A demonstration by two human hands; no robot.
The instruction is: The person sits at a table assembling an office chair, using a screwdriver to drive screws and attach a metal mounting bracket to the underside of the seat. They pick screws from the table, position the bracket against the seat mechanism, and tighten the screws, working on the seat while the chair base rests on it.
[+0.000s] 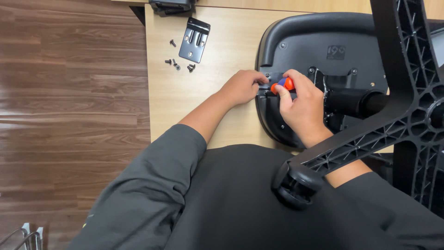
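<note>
Caster: 1 black wheel (pixel 294 185) hangs nearest the camera, at the tip of a ribbed black chair base (pixel 407 111) whose spokes cross the right side of the view.
Sleeves: dark grey, both forearms reaching forward over the table edge.
Right hand: the right hand (pixel 303 104) is closed around a screwdriver (pixel 283 85) with an orange and blue handle, its tip end hidden behind the fingers.
Left hand: the left hand (pixel 243 87) is curled, fingertips pinching at a small black bracket (pixel 267 83) on the seat's left edge, just beside the screwdriver; what it pinches cannot be told.
Seat: a black chair seat (pixel 300 51) lies upside down on the light wooden table (pixel 208 92), its black centre column (pixel 354 102) pointing to the right.
Label: 1 small square embossed mark (pixel 336 52), black on black, sits on the seat underside beyond the hands.
Plate: 1 dark metal plate (pixel 195 40) with slots lies farther off, near the table's far left corner.
Screws: about 5 loose dark screws (pixel 176 64) lie scattered just beside the plate.
Floor: brown wood planks (pixel 69 92) to the left.
</note>
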